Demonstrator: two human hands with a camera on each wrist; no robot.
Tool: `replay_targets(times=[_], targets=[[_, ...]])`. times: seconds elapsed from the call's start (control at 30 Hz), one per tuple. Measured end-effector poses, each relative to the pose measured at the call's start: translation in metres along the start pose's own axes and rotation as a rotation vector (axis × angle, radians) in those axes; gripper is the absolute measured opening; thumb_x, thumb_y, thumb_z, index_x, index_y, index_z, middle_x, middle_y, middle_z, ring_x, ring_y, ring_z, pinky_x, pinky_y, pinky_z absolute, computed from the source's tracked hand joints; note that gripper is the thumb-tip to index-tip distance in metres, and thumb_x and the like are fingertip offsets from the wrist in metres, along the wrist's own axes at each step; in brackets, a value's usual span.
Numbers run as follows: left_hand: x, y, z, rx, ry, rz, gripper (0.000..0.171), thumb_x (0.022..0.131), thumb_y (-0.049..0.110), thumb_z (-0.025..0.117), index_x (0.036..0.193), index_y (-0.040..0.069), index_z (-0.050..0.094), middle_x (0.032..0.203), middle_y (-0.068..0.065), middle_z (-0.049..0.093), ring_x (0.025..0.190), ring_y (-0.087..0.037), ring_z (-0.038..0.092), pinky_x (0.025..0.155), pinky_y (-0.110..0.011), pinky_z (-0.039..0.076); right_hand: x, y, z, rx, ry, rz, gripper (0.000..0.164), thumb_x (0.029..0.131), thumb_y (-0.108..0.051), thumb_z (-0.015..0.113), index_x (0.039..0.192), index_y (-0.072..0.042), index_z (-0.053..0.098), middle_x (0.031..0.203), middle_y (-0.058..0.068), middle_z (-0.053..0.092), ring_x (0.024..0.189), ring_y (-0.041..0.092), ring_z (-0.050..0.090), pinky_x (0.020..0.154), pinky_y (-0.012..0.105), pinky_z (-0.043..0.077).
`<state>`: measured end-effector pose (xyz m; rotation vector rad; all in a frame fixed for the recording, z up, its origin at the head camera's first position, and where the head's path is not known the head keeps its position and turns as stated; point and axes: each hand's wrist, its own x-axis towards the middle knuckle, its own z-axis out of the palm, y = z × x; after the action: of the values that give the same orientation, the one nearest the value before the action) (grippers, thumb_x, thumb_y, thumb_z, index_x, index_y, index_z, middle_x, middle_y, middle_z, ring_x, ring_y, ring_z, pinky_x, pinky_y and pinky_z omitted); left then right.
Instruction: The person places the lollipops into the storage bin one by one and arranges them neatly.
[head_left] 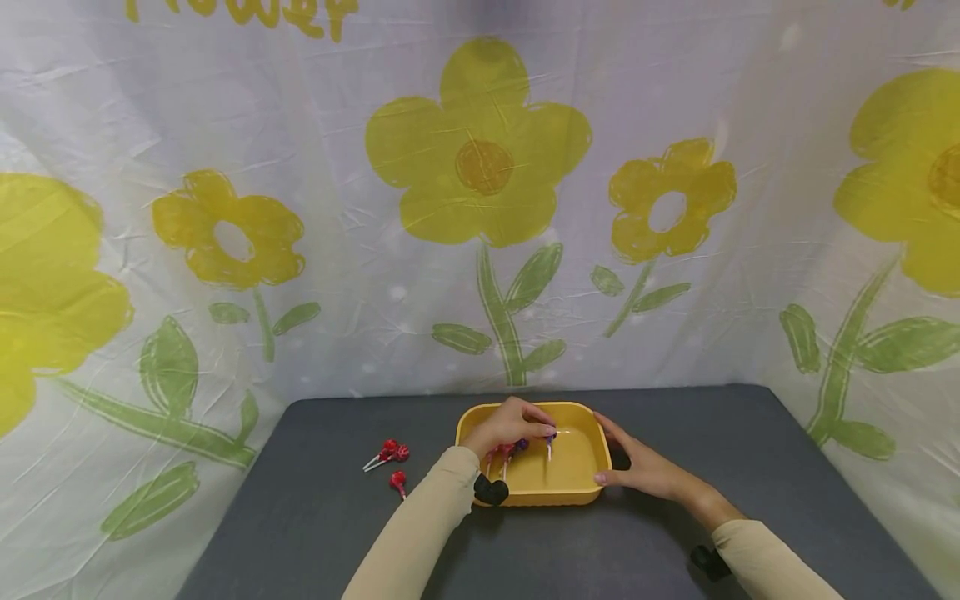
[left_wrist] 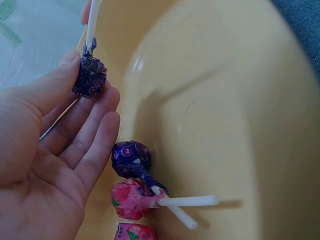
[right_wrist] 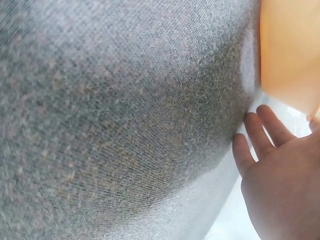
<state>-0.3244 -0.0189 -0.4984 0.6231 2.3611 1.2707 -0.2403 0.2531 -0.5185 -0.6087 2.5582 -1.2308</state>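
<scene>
My left hand (head_left: 512,425) is over the yellow tray (head_left: 558,500), pinching a purple-wrapped lollipop (left_wrist: 91,77) between thumb and fingers, its white stick pointing away from the palm in the left wrist view. Below those fingers, another purple lollipop (left_wrist: 131,159) lies against the tray's wall. Beside it are a pink lollipop (left_wrist: 129,199) and part of a second pink one (left_wrist: 135,232). At the tray's right end, my right hand (head_left: 637,467) has its thumb at the near corner and its fingertips along the side; in the right wrist view several fingers (right_wrist: 260,132) stretch out straight.
Left of the tray, red lollipops (head_left: 390,447) lie on the dark grey table (head_left: 315,500), one of them (head_left: 398,481) nearer and partly behind the left sleeve. A white cloth (head_left: 337,250) with painted yellow flowers hangs behind and at both sides of the table.
</scene>
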Motion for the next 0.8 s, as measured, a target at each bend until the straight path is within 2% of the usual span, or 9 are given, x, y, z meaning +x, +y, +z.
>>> replay_targets(times=[0.2,0.6,0.8], targets=[[-0.0010,-0.0023,-0.0002,-0.003,0.019,-0.008,0.025,0.090,0.025,0.073,0.109,0.009,0.077,0.100,-0.009,0.078,0.087,-0.024,0.073,0.072,-0.020,0.056,-0.0001,0.0007,0.0000,0.003,0.003,-0.006,0.100,0.088,-0.032,0.075,0.161,-0.018,0.009,0.157,0.021,0.036,0.145,0.045,0.033,0.109,0.071,0.029],[-0.0028,-0.0025,-0.0020,-0.031,0.062,-0.001,0.024,0.090,0.022,0.073,0.108,0.007,0.077,0.102,-0.012,0.077,0.090,-0.030,0.073,0.081,-0.036,0.060,-0.0006,-0.0013,0.0001,-0.002,0.002,-0.005,0.100,0.088,-0.032,0.075,0.161,-0.015,0.008,0.156,0.022,0.037,0.144,0.046,0.034,0.108,0.071,0.030],[-0.0048,-0.0010,-0.0035,-0.016,0.069,-0.003,0.023,0.090,0.022,0.074,0.107,0.007,0.077,0.100,-0.011,0.078,0.085,-0.027,0.073,0.078,-0.036,0.060,-0.0001,-0.0003,0.0004,-0.001,0.009,-0.011,0.100,0.088,-0.031,0.075,0.161,-0.015,0.009,0.156,0.021,0.038,0.144,0.045,0.034,0.108,0.071,0.030]])
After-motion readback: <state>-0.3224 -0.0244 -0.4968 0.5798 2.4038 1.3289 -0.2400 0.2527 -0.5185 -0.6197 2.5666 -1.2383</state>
